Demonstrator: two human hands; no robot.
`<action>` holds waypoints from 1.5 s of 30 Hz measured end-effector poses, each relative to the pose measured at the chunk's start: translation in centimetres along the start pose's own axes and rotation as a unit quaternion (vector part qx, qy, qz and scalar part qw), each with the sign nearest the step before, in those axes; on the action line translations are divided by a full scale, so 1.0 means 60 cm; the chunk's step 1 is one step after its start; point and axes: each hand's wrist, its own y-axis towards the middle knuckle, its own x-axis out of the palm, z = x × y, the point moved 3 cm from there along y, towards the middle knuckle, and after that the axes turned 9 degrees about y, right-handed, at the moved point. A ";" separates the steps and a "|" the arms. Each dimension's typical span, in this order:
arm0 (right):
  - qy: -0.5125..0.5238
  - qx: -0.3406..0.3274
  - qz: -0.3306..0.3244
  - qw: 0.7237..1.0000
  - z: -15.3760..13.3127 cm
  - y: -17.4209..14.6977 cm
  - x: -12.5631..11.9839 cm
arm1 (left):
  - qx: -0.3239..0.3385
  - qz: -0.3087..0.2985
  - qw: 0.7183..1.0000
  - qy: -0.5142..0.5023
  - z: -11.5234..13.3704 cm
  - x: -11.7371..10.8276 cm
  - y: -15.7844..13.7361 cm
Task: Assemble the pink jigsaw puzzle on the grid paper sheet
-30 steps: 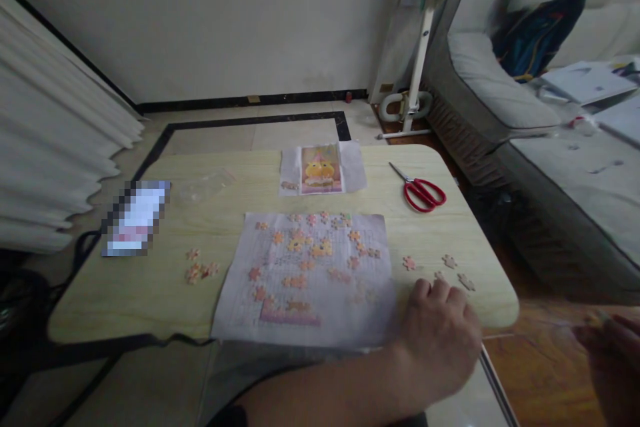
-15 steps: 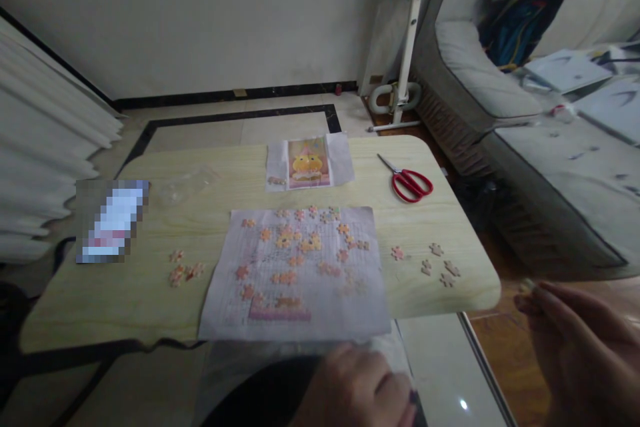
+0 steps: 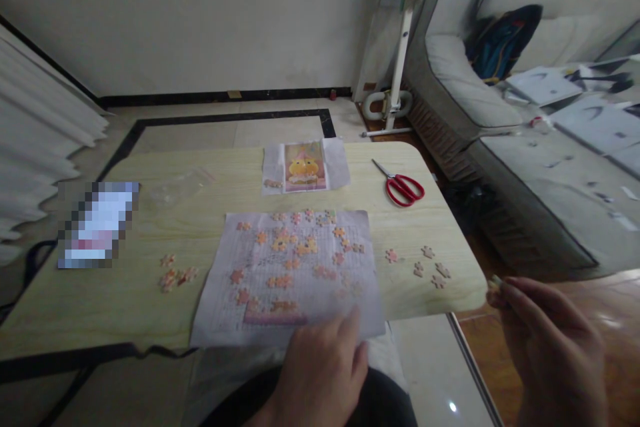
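Between the fingertips of my right hand, off the table's right corner, is a small jigsaw puzzle piece, partly hidden by the fingers. My left hand is over the near edge of the white paper sheet, fingers stretched forward and thumb apart, with nothing visible in it. Scattered on the sheet are loose and joined puzzle pieces, among them a joined pink strip near its front edge. Beyond it lies a printed picture of a yellow cartoon figure.
Red-handled scissors lie at the table's back right. Several grey-backed pieces are at the right, and more pieces at the left. A clear plastic bag and a blurred-out phone-like object are further left.
My left hand has risen from my lap to the sheet's near edge, its fingers extending. My right hand has moved left toward the table corner with the puzzle piece. The view has shifted slightly.
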 end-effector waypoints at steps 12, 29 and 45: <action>0.012 0.031 0.010 0.999 0.004 0.000 0.012 | 0.020 -0.039 0.999 -0.002 0.009 0.004 0.001; 0.073 0.054 -0.053 0.994 0.034 0.003 0.036 | 0.017 -0.001 0.991 0.135 -0.018 -0.040 0.190; 0.088 0.032 -0.154 0.984 0.031 -0.009 0.088 | -0.039 0.026 0.991 -0.127 -0.050 -0.035 0.192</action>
